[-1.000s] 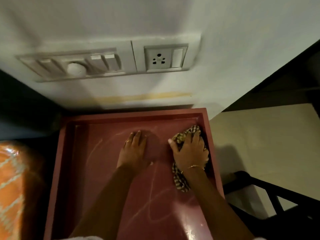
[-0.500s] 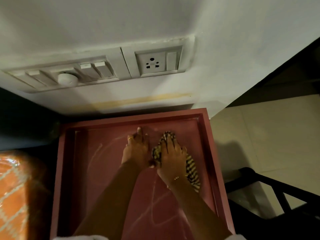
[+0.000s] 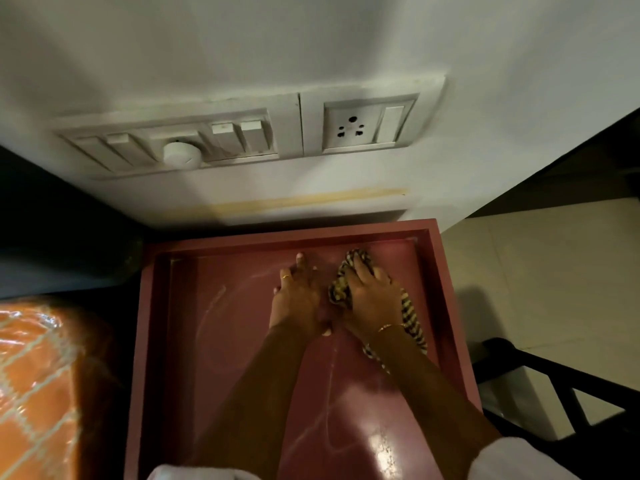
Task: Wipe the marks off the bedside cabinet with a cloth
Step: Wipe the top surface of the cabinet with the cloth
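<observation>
Right hand (image 3: pixel 372 299) slid cloth (image 3: pixel 341 289) rightward (slightly).

Beyond the hands, on the white wall (image 3: pixel 346 46): switch panel (image 3: pixel 173 143) with round knob (image 3: pixel 181 154), up and left; three-pin socket (image 3: pixel 360 128), up and slightly right. Yellowish tape strip (image 3: pixel 311 199) below these. Left of the hands: orange patterned bedcover (image 3: pixel 34 393). Right: pale floor tiles (image 3: pixel 536 271), black frame (image 3: pixel 554 386).
</observation>
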